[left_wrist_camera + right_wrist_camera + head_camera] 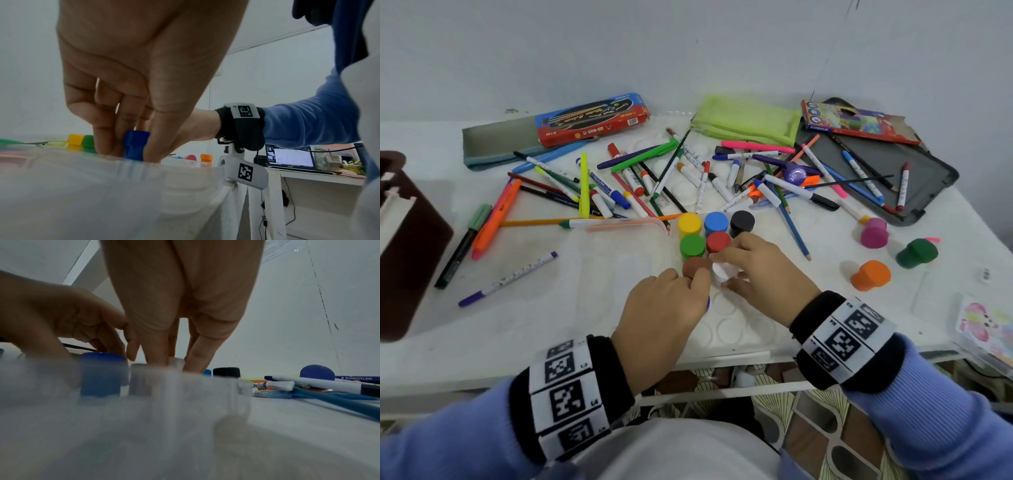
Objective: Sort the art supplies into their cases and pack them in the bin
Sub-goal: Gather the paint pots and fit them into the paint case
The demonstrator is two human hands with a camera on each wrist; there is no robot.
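A clear paint tray (736, 329) with round wells lies near the table's front edge. Yellow (689, 223), blue (716, 222), black (741, 221), green (692, 245), red (718, 241) and brown (695, 265) paint jars stand in it. My left hand (688, 284) pinches a dark blue jar (136, 144) between thumb and fingers and holds it upright at a well; the head view shows only a sliver of it. My right hand (726, 270) grips a white jar (722, 272) next to the brown one, its fingers (156, 353) coming down on it from above.
Pink (874, 233), dark green (917, 253) and orange (870, 275) jars lie loose at the right. Several markers and pencils (640, 178) are strewn behind the tray. Pouches and boxes (592, 118) line the back edge, beside an open grey case (893, 171). A brown bin (410, 240) stands at far left.
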